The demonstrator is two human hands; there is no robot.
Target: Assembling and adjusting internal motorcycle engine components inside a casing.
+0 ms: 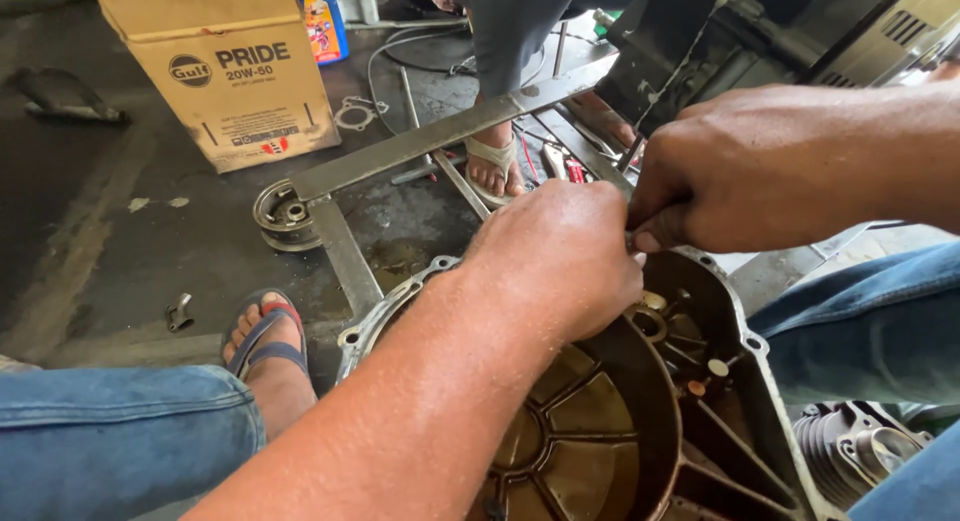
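At frame centre the left hand (555,256) is fisted, what it holds hidden, over the round grey cast-metal engine cover (640,421); the right hand (700,181) beside it clamps a thin metal tool (628,153); a tan cardboard box (225,66) stands upper left across open floor (90,231).

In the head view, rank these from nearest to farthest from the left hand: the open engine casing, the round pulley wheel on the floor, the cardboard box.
Measured from the left hand:
1. Open engine casing: right beneath the hand, which is over its rim.
2. Round pulley wheel: on the floor to the left, at the end of the flat metal bar.
3. Cardboard box: upper left, beyond the wheel.
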